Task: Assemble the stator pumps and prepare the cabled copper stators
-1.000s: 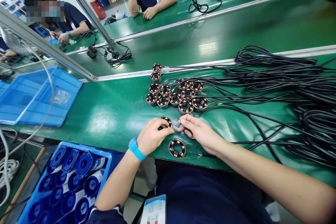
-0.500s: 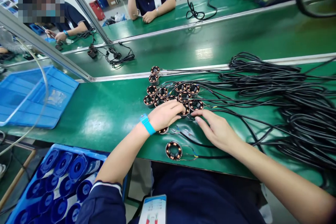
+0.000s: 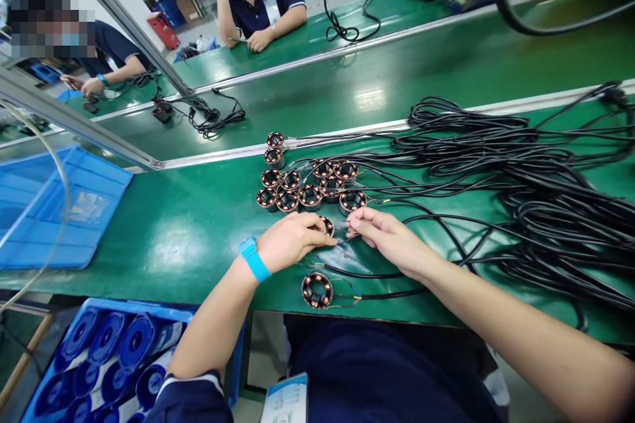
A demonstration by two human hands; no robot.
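My left hand, with a blue band at the wrist, is closed around a copper-wound motor stator, partly hidden by the fingers. My right hand pinches thin lead wires just right of that stator. Nearer the table's front edge lies another stator, its leads joined to a black cable. Behind my hands stand several more stators in a cluster, with wires running off to the right.
Coiled black cables cover the right of the green table. A blue bin stands at the left; below it, a crate holds blue cylindrical housings. Two people sit across, beyond a metal frame rail.
My left hand has drawn a stator out of the cluster toward me. My right hand has closed on the leads beside it. The camera view has shifted slightly.
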